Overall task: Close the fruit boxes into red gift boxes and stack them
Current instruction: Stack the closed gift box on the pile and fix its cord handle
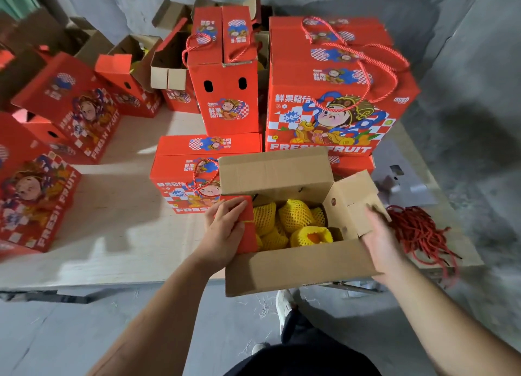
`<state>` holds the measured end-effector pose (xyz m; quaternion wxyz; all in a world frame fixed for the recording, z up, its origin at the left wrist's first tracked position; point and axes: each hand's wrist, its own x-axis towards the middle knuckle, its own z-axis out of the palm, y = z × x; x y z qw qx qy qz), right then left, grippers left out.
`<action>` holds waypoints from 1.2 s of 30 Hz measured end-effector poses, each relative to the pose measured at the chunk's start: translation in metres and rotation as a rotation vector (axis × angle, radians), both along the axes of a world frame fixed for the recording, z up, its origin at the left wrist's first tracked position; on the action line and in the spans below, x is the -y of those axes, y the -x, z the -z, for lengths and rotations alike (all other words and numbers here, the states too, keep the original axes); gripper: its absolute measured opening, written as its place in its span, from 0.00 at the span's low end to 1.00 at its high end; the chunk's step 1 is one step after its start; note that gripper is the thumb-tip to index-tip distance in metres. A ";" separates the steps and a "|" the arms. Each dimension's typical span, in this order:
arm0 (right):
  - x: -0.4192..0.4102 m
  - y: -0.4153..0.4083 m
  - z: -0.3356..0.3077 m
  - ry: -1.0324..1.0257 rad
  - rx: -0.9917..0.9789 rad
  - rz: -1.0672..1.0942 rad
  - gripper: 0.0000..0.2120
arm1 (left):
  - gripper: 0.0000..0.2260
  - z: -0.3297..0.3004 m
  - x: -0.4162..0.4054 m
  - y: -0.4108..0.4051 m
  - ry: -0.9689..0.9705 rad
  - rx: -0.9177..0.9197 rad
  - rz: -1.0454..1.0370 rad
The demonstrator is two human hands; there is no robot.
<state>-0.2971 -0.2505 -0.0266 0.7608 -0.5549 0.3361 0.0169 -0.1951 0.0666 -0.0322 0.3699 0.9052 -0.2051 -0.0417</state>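
open top: brown cardboard fruit box (pixel 298 265) mouth free betw. raised flaps
behind: stacked red printed gift boxes (pixel 327 93) block reach
right: red rope handle pile (pixel 417 229) near
left: pale wooden tabletop (pixel 112 220) bare strip

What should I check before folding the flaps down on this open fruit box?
1. Left hand on the red left flap: ok, holding it.
2. Right hand on the right flap: ok, touching it.
3. Fruit in yellow foam nets below the rim: cannot tell.
4. Far flap free to fold: ok, standing upright.
5. Near flap free: ok, hanging outward.
6. Red cords clear of the box: ok, lying beside it.
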 end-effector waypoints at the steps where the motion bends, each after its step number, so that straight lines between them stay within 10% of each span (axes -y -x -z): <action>1: -0.004 -0.007 -0.009 0.120 0.056 -0.063 0.31 | 0.22 0.000 0.000 0.001 -0.001 -0.003 0.000; 8: 0.000 0.000 -0.006 0.798 0.172 -0.764 0.43 | 0.28 0.005 -0.001 0.012 0.069 0.029 -0.130; 14: 0.041 0.010 -0.016 1.177 0.128 -1.038 0.27 | 0.26 0.008 0.002 0.013 0.228 -0.164 -0.192; 19: 0.058 0.001 -0.028 1.320 0.015 -1.256 0.50 | 0.25 0.006 -0.001 0.017 0.195 -0.231 -0.166; 23: 0.050 -0.002 -0.017 1.321 0.000 -1.169 0.58 | 0.27 -0.002 -0.003 0.009 0.306 -0.405 -0.170; 28: 0.019 0.003 -0.009 0.712 0.165 -0.675 0.37 | 0.19 0.002 -0.011 0.012 0.600 -0.626 -0.137; 32: 0.005 -0.003 -0.005 0.676 0.150 -0.345 0.28 | 0.14 -0.002 -0.005 0.015 0.673 -0.677 -0.251; 36: -0.008 -0.010 -0.005 0.644 0.074 -0.326 0.43 | 0.20 -0.009 0.007 0.022 0.807 -0.646 -0.349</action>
